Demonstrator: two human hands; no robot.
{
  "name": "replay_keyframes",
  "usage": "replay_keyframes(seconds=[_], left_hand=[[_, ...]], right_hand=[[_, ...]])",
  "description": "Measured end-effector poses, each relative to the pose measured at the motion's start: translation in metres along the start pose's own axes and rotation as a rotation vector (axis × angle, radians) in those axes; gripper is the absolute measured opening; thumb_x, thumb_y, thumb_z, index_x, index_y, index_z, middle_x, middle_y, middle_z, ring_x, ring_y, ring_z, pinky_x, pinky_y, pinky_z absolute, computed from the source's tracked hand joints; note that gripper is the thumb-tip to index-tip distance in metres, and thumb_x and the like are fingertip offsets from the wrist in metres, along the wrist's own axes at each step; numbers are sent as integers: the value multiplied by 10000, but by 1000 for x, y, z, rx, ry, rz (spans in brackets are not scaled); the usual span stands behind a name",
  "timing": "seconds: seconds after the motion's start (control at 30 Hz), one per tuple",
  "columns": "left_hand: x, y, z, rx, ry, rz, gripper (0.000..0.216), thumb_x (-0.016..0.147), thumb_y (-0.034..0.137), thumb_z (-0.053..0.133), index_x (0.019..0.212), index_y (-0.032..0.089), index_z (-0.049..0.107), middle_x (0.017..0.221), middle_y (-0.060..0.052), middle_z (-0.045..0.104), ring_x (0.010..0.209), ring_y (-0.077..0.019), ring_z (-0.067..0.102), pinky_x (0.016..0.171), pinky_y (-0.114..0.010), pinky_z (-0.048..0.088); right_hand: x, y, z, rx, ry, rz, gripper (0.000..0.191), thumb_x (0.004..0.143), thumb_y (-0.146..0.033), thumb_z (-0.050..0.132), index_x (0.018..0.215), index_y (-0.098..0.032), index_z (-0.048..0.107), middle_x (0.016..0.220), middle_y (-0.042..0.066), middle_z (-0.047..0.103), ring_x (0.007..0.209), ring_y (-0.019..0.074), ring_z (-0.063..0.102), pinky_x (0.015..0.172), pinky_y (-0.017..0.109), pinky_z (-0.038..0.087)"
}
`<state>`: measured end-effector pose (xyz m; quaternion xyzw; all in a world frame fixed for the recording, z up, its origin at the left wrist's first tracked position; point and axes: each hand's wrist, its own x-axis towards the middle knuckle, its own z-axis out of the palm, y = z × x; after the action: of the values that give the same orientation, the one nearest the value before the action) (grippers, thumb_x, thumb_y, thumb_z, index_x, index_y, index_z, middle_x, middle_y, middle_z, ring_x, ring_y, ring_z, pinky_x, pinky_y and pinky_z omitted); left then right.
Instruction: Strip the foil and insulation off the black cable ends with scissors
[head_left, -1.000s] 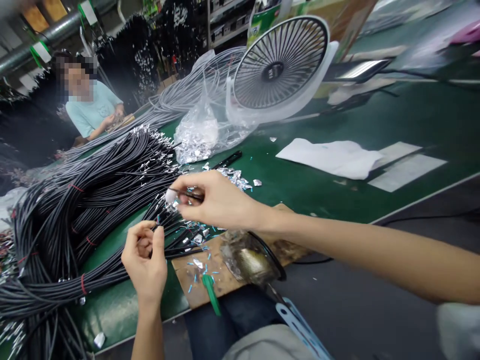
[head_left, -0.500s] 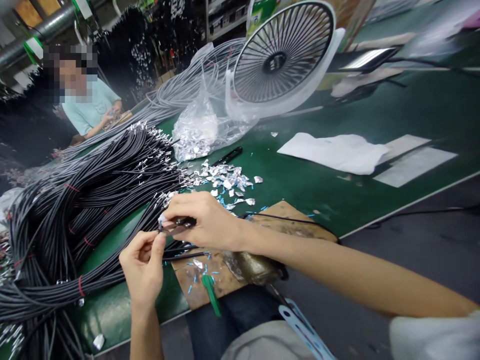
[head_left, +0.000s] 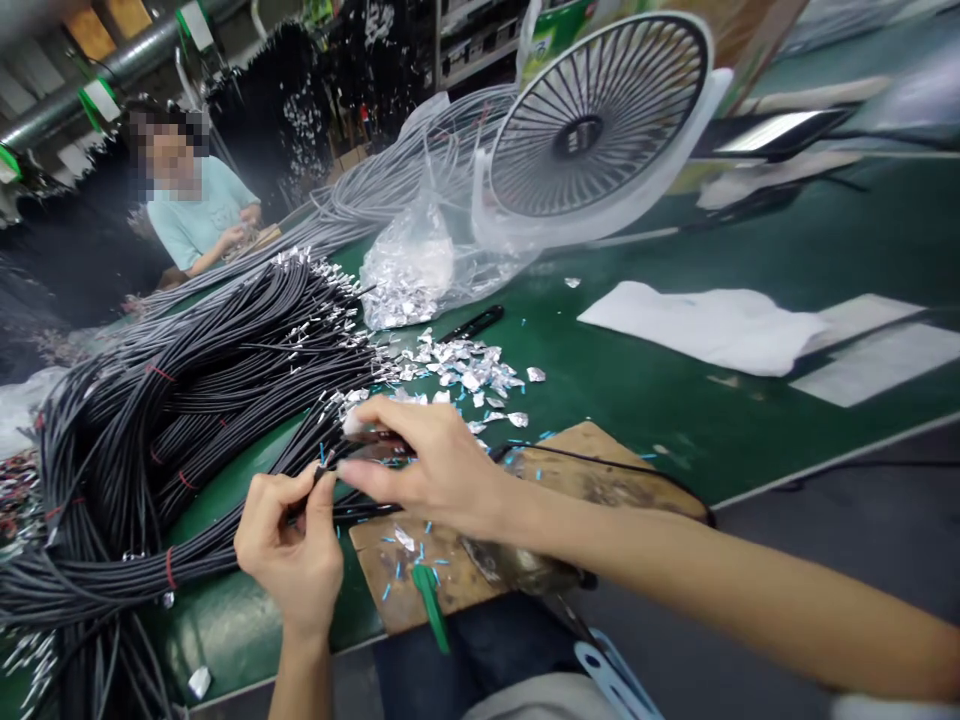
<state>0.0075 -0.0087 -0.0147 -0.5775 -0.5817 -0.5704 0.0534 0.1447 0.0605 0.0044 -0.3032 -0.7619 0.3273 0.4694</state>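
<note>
My left hand [head_left: 291, 540] pinches the end of a black cable [head_left: 321, 468] between thumb and forefinger. A short blue wire [head_left: 322, 452] stands up from that end. My right hand [head_left: 450, 465] holds a small dark tool with a metal part [head_left: 390, 442] between thumb and fingers; its exact kind is partly hidden. White wrapping covers a right fingertip. Both hands are close together, the right thumb just beside the cable end. A large bundle of black cables [head_left: 180, 400] with bared silvery ends lies to the left, held in places by red ties.
Silvery foil scraps [head_left: 480, 370] and blue bits lie beyond my hands, near a clear plastic bag [head_left: 412, 265], a black pen-like object [head_left: 472, 322] and a fan [head_left: 600, 120]. A wooden board [head_left: 600, 465] sits at the table edge with a green-handled object [head_left: 431, 605]. Across the table sits a person [head_left: 199, 215].
My right hand has drawn slightly right from the cable end, its thumb and fingers farther apart around the tool. The blue wire now shows more plainly. The whole view has shifted a little.
</note>
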Motion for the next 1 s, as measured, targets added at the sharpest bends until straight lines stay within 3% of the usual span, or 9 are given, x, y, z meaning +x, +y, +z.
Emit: replay_keyframes(seconds=[0.07,0.17,0.4,0.53,0.67,0.8,0.9,1.0], left_hand=[[-1,1,0,36,-22,-44,44,806,215,633,767,202,647,651,16,552,591,-117,526,524,-248,426],[-1,2,-1,39,-65,-83,81,818,252,614,769,200,651,663,-7,572,593,-139,558,518,-269,447],[-4,-8,-5,-27,-142,-156,79,803,259,639,780,187,659,674,-4,584,580,-121,563,501,-238,450],[-11,-23,-7,-197,-175,-312,48,762,216,686,795,188,664,690,11,584,611,-109,560,532,-218,455],[-9,-25,-8,-312,-249,-399,78,762,223,689,819,172,673,718,-6,607,640,-119,579,561,-226,475],[0,-15,-7,-264,-137,-184,56,726,174,712,727,176,656,668,21,581,603,-94,559,538,-201,450],[3,-7,-5,-69,-78,13,59,750,147,679,716,187,652,646,27,575,578,-92,537,521,-211,436],[0,-4,-4,34,-70,93,62,765,134,659,766,195,668,667,13,605,581,-108,546,521,-238,445]], right_hand=[[-7,0,0,-286,54,-223,363,941,-407,394,927,-120,615,677,19,609,552,113,495,524,241,322],[-11,1,1,-561,120,-411,409,1003,-354,293,936,-128,627,718,43,638,563,130,517,534,265,312],[-9,1,1,-690,115,-471,381,1000,-314,361,809,-160,653,643,7,606,553,115,499,520,263,283],[-11,1,1,-606,120,-494,371,987,-287,401,748,-156,653,559,-8,561,502,102,466,488,267,246],[-10,2,-1,-242,110,-311,351,990,-314,389,802,-147,633,634,-6,610,530,82,504,506,210,328],[-5,1,-1,20,116,-165,237,883,-341,580,800,-127,636,669,0,596,593,92,523,557,199,404],[-4,1,1,88,95,-210,134,826,-221,630,761,-108,665,638,-3,555,581,89,496,550,202,409],[-5,3,4,121,118,-262,118,824,-127,580,742,-102,661,629,-5,527,574,83,476,543,197,406]])
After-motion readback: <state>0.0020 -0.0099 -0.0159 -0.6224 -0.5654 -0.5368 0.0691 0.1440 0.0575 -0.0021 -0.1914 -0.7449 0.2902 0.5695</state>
